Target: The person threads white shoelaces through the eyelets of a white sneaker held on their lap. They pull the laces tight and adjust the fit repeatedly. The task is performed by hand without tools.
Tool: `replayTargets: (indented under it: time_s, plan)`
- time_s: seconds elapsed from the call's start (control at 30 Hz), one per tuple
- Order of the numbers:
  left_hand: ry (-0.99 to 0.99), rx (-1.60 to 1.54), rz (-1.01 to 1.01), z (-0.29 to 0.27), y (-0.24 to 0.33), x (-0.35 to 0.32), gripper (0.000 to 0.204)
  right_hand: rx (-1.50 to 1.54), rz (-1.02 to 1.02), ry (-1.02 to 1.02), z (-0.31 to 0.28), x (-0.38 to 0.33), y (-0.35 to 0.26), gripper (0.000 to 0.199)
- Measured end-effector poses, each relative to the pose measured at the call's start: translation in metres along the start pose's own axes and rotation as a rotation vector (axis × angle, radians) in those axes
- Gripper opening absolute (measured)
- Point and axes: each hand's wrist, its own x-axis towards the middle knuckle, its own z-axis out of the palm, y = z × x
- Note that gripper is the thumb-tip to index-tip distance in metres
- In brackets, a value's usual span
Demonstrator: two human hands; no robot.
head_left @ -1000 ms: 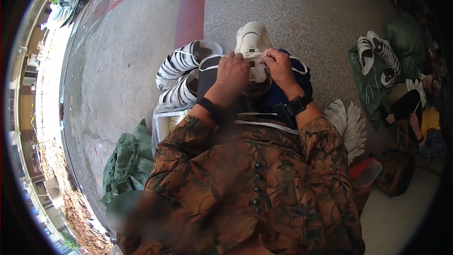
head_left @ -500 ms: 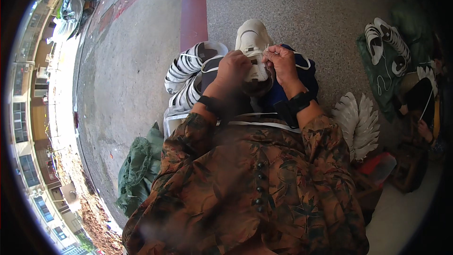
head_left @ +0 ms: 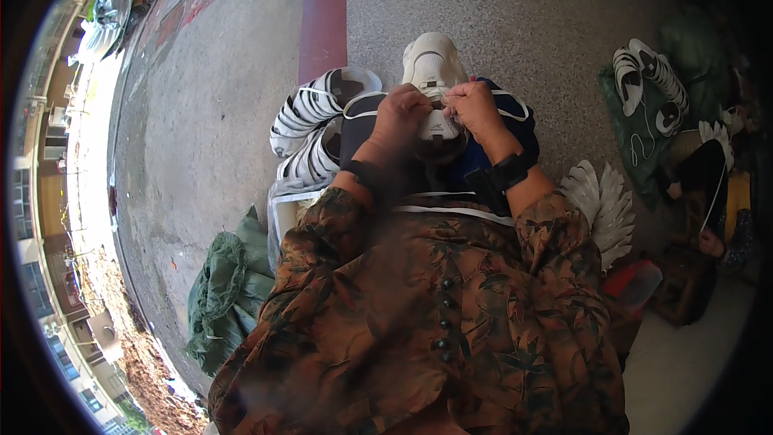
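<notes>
A cream-white sneaker [head_left: 431, 64] lies in front of me, toe pointing away, between my dark-clad knees. My left hand [head_left: 403, 111] is closed at the left side of its lacing, fingertips pinched on the shoelace. From the right, my right hand [head_left: 475, 109] pinches the lace too, thumb and fingers pressed together over the shoe's opening. Loose pale lace loops curve out beside both hands. The tongue [head_left: 439, 125] shows below my fingers. My knuckles hide the exact lace ends and the eyelets between.
Nested white-and-black shoe uppers [head_left: 310, 117] stand in stacks at my left, near a green sack [head_left: 229, 274]. Fanned white pieces [head_left: 600, 209] lie at my right. Farther right, more striped uppers [head_left: 648, 80] rest on green sacking, close to another person's hand [head_left: 710, 243].
My right hand has come down and inward from a slightly raised pinch, so both hands' fingertips are now closer together over the lacing. The view has shifted slightly.
</notes>
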Motion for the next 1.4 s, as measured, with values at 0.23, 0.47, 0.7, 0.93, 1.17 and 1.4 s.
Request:
replayTargets:
  time_s: [0.23, 0.47, 0.7, 0.93, 1.17, 1.4]
  plan:
    - [-0.024, -0.157, -0.019, -0.004, 0.002, -0.001, 0.003, 0.278, 0.160, -0.024, 0.000, -0.004, -0.004, 0.011]
    - [0.076, 0.042, -0.090, -0.004, 0.005, -0.011, 0.004, 0.071, 0.121, -0.047, 0.005, -0.004, -0.011, 0.010]
    - [0.050, 0.182, -0.075, 0.011, -0.003, -0.006, 0.008, 0.203, 0.158, -0.080, 0.000, -0.002, -0.006, 0.009]
    - [0.081, 0.218, 0.088, 0.011, -0.012, -0.011, 0.008, 0.024, 0.055, -0.047, 0.007, -0.007, -0.010, 0.009]
    - [0.237, 0.031, -0.151, 0.013, 0.008, -0.010, 0.009, -0.059, 0.041, -0.035, 0.006, -0.004, -0.009, 0.011]
    - [0.118, -0.348, -0.367, 0.005, 0.011, -0.008, 0.014, -0.267, -0.152, 0.047, 0.010, 0.005, 0.010, 0.009]
